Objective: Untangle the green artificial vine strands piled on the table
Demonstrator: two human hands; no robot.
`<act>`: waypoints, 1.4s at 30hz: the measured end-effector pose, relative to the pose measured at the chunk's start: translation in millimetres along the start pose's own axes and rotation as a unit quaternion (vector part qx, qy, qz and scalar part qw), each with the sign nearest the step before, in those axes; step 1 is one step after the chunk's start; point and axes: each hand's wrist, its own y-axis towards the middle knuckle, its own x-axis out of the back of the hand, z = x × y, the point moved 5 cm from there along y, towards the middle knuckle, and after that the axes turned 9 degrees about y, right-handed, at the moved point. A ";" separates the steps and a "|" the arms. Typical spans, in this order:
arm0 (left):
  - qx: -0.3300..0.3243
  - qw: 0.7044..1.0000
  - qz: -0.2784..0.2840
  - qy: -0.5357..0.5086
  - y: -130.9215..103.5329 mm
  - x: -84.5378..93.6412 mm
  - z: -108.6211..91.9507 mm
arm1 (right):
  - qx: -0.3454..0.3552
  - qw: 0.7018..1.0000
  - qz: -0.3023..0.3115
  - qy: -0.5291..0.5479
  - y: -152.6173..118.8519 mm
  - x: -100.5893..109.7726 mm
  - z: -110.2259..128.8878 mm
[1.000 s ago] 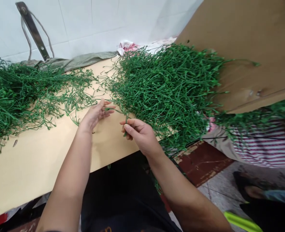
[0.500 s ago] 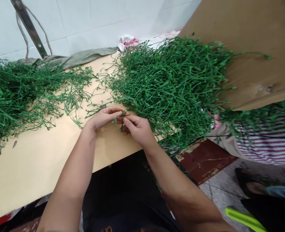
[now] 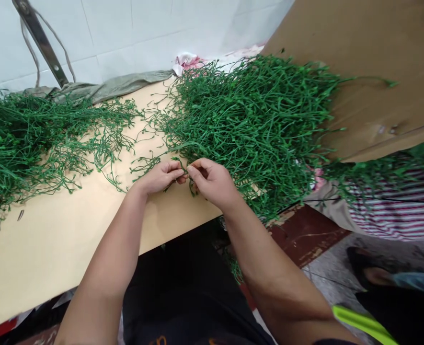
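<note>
Close together over the pale board (image 3: 53, 239), my two hands pinch a few thin green stems (image 3: 183, 165). My left hand (image 3: 165, 176) has its thumb pressed to its fingers on the stems. My right hand (image 3: 212, 179) grips them between thumb and forefinger, its other fingers curled. A large heap of green stems with small buds (image 3: 255, 115) lies just beyond and right of my right hand. Another pile of stems (image 3: 14, 139) covers the left of the board, with loose stems (image 3: 147, 163) beside my left hand.
A grey-green cloth (image 3: 118, 87) lies along the tiled wall. At the left a metal bar (image 3: 41, 40) leans there. Brown cardboard (image 3: 384, 57) rises at the right, above a striped cloth (image 3: 395, 211). A person's foot (image 3: 377, 277) is on the floor at the lower right.
My hands have shifted a little; the right one is turned more and its fingers are more curled. The view has moved slightly.
</note>
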 end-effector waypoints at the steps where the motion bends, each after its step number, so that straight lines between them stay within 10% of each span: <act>1: -0.007 1.000 0.005 0.020 0.7 -1.0 -0.5 | 0.004 1.000 0.009 -0.005 1.2 -0.8 -1.2; 16: 0.025 0.981 -0.057 0.185 -0.3 -8.5 -4.2 | 0.072 0.995 -0.046 -0.052 13.5 3.1 -1.9; 27: -0.038 0.982 -0.116 0.143 5.7 -6.2 5.0 | -0.034 0.994 0.015 0.102 21.2 2.3 -9.4; 42: -0.038 0.976 -0.014 0.215 0.8 -11.2 -1.8 | -0.196 0.940 0.085 0.264 25.1 4.4 -16.6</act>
